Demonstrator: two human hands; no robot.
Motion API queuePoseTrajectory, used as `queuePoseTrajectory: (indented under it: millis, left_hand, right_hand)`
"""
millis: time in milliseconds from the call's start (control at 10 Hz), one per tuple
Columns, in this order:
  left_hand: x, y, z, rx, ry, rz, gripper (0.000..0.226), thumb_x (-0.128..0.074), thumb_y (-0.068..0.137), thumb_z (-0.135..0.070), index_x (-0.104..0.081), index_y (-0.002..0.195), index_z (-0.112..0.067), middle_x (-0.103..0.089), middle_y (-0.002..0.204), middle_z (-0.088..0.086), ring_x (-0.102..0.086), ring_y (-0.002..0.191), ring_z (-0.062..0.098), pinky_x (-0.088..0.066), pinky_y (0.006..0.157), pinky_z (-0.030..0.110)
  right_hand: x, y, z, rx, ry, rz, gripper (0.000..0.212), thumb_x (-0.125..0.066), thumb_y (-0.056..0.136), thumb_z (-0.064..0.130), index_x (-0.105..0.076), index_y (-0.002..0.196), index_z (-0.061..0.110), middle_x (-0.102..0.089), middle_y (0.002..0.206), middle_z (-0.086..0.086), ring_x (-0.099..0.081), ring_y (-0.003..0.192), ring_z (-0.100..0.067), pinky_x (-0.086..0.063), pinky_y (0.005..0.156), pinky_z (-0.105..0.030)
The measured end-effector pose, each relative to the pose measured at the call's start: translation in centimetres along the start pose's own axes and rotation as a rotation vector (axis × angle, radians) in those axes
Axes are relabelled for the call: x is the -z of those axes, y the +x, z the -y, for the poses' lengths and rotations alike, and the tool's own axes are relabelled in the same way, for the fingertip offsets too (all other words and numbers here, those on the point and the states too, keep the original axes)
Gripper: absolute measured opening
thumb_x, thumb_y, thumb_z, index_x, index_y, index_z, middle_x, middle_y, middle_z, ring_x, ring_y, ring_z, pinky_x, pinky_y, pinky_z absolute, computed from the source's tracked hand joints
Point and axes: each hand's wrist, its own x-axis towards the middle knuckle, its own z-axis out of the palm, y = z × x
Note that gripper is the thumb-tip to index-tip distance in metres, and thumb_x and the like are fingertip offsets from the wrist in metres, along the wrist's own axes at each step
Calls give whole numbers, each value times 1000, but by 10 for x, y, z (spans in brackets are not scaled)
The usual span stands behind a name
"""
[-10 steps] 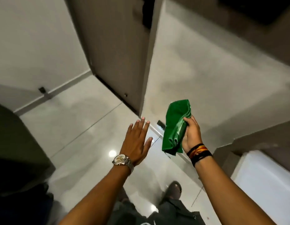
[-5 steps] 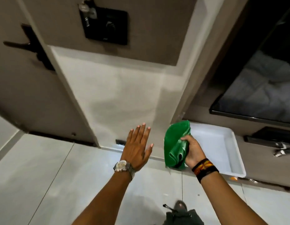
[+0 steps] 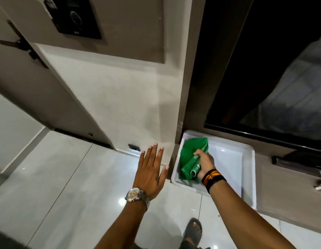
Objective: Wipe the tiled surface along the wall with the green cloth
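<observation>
A crumpled green cloth (image 3: pixel 191 156) is gripped in my right hand (image 3: pixel 205 162), which holds it over the left part of a white tray (image 3: pixel 246 159). Whether the cloth touches the tray bottom I cannot tell. My left hand (image 3: pixel 150 169), with a metal watch on the wrist, is held flat with fingers spread and empty, hovering above the glossy tiled floor (image 3: pixel 75 186) in front of the pale wall (image 3: pixel 116 108), just left of the tray.
A brown door (image 3: pixel 30 83) with a black handle stands at the left. A black panel (image 3: pixel 78 17) hangs on the wall above. Right of the tray sits a dark opening (image 3: pixel 264 60) over a brown ledge. My sandalled foot (image 3: pixel 193 230) is below.
The view has swung right and down, bringing the white tray and the dark opening closer. My right hand has lowered the cloth from in front of the wall into the tray. The left hand stays spread.
</observation>
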Motion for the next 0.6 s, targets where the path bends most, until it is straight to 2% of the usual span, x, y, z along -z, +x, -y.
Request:
queuePoseTrajectory:
  millis: [100, 200, 300, 400, 500, 600]
  left_hand:
    - [4, -21, 9, 59, 8, 12, 75, -17, 106, -59, -14, 173, -26, -2, 183, -2, 3, 170, 18, 4, 138, 42]
    - [17, -35, 28, 86, 77, 36, 78, -12, 104, -62, -12, 173, -26, 2, 182, -3, 2, 170, 20, 5, 139, 43]
    - [42, -37, 45, 126, 79, -24, 80, -18, 105, -59, -25, 172, -17, -8, 181, 3, -6, 169, 23, -2, 139, 47]
    - [66, -33, 56, 109, 95, -53, 81, -19, 104, -59, -28, 171, -15, -13, 181, 7, -10, 168, 27, -4, 138, 50]
    - [98, -28, 70, 69, 139, -92, 82, -17, 103, -60, -27, 172, -15, -13, 181, 9, -12, 169, 30, -2, 138, 50]
    - [132, -12, 84, 32, 216, -162, 82, -16, 104, -59, -25, 172, -14, -14, 182, 11, -13, 170, 34, 0, 138, 51]
  right_hand:
    - [-5, 10, 1, -40, 77, 59, 30, -52, 82, 13, -60, 110, 5, -63, 124, -17, -60, 114, -35, -42, 114, -57]
    - [-5, 9, 4, 49, -56, 54, 15, -49, 88, 14, -55, 101, 13, -58, 123, -18, -56, 113, -34, -43, 108, -48]
    - [6, 3, 2, 273, -562, -159, 35, -59, 97, 14, -60, 131, 7, -63, 133, -19, -61, 119, -40, -48, 101, -40]
    - [19, -4, -11, 383, -898, -186, 58, -66, 94, 17, -47, 148, 5, -45, 156, -20, -48, 139, -41, -43, 117, -45]
    - [14, -20, -30, 539, -1178, -107, 72, -61, 99, 17, -27, 162, 9, -16, 173, -10, -21, 158, -30, -23, 129, -39]
    - [3, -39, -54, 643, -1303, 84, 58, -54, 103, 12, -37, 158, 12, -24, 171, -7, -20, 159, -27, -20, 129, -35]
